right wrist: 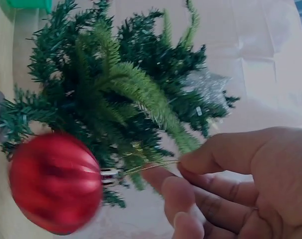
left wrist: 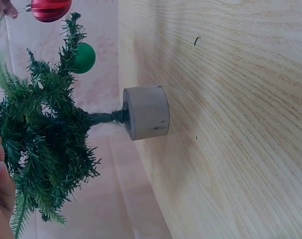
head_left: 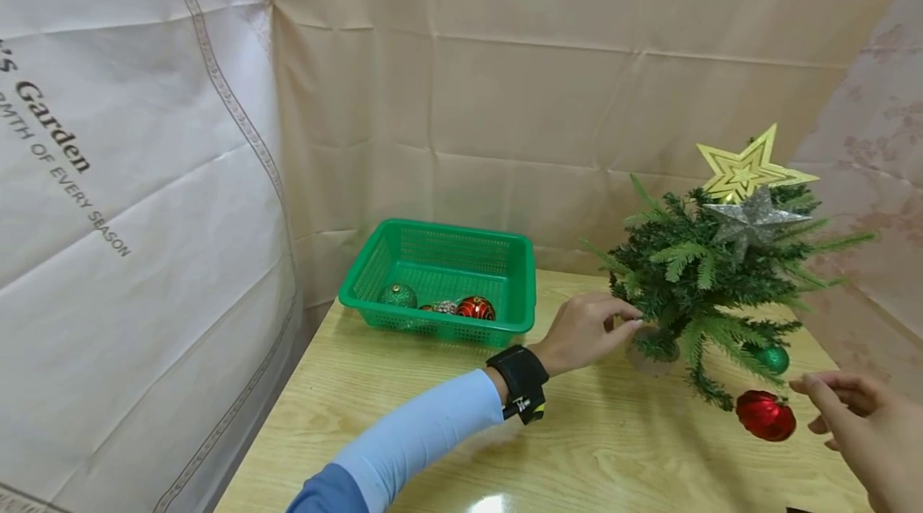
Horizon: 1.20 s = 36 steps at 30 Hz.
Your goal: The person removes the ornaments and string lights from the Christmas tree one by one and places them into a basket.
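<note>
My right hand (head_left: 861,425) pinches the thin gold loop (right wrist: 151,167) of a shiny red Christmas ornament (right wrist: 56,184), which hangs below the fingertips in the head view. The ornament is close to the lower right branches of a small artificial Christmas tree (head_left: 714,280). A green ball (head_left: 771,358) hangs on a branch just above it. On the tree's left side, my left hand (head_left: 587,329) has its fingertips right at the lower branches, fingers loosely bent. A gold star (head_left: 746,168) and a silver star (head_left: 753,220) sit near the treetop.
A green plastic basket (head_left: 436,327) stands left of the tree on the wooden table (head_left: 562,449). Inside lie a green glitter ball (head_left: 398,296), a red patterned ball (head_left: 476,308) and smaller ornaments. The tree's round base (left wrist: 147,113) rests on the table. Cloth curtains hang behind.
</note>
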### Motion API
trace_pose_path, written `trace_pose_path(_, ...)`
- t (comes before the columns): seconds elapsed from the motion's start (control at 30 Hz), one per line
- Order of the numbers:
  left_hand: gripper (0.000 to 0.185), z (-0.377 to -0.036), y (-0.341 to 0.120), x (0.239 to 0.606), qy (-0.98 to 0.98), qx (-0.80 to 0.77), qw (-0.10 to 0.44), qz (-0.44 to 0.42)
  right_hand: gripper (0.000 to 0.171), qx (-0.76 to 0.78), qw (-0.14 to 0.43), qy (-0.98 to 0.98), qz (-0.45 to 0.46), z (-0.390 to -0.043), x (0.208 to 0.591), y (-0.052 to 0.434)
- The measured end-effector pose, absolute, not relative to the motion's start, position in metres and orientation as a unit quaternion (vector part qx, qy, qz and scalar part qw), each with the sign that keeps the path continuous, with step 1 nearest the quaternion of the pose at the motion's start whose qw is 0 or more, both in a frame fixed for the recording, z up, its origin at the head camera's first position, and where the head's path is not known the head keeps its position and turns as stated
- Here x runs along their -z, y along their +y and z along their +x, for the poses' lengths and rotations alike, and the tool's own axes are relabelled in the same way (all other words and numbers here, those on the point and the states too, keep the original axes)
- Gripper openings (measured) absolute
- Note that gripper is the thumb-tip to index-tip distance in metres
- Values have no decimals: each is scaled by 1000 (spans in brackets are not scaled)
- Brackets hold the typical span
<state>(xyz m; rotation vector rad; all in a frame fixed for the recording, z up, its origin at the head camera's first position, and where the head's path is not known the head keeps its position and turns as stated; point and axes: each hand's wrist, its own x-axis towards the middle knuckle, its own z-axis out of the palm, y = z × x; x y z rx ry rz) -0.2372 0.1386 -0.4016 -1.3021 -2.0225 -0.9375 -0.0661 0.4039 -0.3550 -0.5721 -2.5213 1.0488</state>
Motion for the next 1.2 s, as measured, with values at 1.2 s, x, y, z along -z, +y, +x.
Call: trace_pose_path(1.2,20,-235,139,398,-754,343,280,-485,54,-225,81,-966,-101,-55,325,346)
